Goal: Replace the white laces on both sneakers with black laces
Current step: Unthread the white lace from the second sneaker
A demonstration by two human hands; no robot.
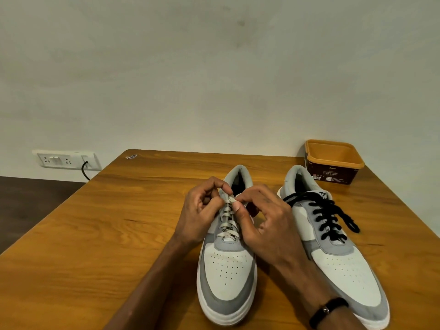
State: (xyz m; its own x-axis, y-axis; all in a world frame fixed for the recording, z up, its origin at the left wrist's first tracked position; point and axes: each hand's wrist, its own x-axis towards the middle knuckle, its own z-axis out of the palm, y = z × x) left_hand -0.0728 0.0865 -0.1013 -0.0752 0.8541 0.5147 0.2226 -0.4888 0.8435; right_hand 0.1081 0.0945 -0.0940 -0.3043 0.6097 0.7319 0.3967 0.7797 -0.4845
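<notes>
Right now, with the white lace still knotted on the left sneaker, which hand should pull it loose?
Probably the right hand: its thumb and forefinger already pinch the white lace at the knot. The left hand grips beside it and can steady the left sneaker.

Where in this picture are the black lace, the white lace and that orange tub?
black lace (pixel 326 216), head view, on the crossings over the right-hand sneaker's tongue.
white lace (pixel 226 221), head view, on the crossings below the fingers.
orange tub (pixel 333 166), head view, on its near rim.
</notes>
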